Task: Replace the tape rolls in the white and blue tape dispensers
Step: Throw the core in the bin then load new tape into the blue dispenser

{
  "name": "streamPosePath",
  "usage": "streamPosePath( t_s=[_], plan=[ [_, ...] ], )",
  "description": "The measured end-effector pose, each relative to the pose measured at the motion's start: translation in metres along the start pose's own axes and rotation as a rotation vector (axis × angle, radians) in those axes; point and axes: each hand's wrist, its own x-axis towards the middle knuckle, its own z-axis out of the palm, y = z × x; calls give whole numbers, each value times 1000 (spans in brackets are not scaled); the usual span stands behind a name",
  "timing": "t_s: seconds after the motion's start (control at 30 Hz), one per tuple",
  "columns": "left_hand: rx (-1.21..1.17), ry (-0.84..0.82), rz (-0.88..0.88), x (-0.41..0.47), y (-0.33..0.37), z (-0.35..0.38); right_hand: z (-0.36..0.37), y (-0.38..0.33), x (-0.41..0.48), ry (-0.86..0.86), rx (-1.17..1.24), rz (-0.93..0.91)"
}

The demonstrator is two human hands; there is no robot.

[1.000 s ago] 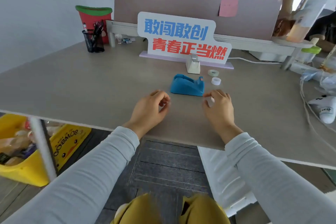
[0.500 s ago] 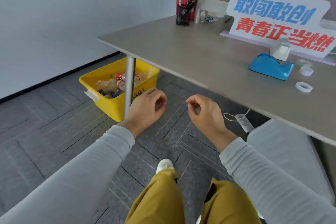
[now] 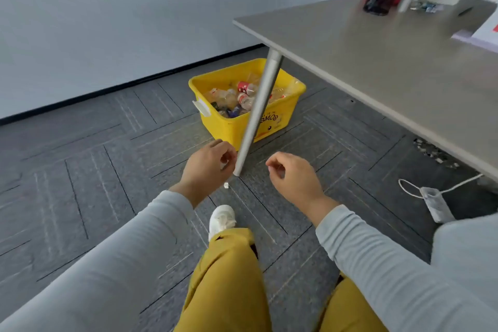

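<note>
The bench (image 3: 390, 67) runs up and to the right of both hands, but the part in view carries no dispenser or tape roll; those lie out of view, presumably further right along it. The floor (image 3: 94, 148) spreads beneath the hands. Just beyond the left hand sits a yellow bin (image 3: 234, 127) full of rubbish, and the bench leg (image 3: 256, 116) comes down between bin and hands, its foot just beside the left hand's fingertips.

The left hand (image 3: 206, 167) is curled, thumb and fingers pinched on something small and pale; what it is cannot be told. The right hand (image 3: 292, 178) is loosely curled with nothing visible in it. A tiny white scrap (image 3: 226, 185) lies on the floor just below the left hand.

The step looks like discarding a scrap. To do it well, the left hand should reach past the leg, over the bin rim, before letting go. The leg is the one obstacle; a cable and adapter (image 3: 435, 203) lie well right.
</note>
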Motion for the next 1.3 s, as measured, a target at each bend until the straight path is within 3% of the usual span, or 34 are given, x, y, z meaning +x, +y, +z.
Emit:
streamPosePath(
  t_s=[0.2, 0.47, 0.63, 0.9, 1.3],
  plan=[
    [30, -94, -176, 15, -100, 52, 84, 39, 54, -221, -51, 107],
    [150, -422, -444, 34, -226, 185, 205, 152, 73, -473, -139, 291],
    [283, -638, -431, 43, -277, 255, 251, 207, 76, -642, -194, 398],
    [437, -745, -269, 47, -321, 349, 302, 258, 88, -682, -260, 467],
    [366, -842, -403, 60, -370, 415, 350, 285, 83, -706, -195, 507]
  ],
)
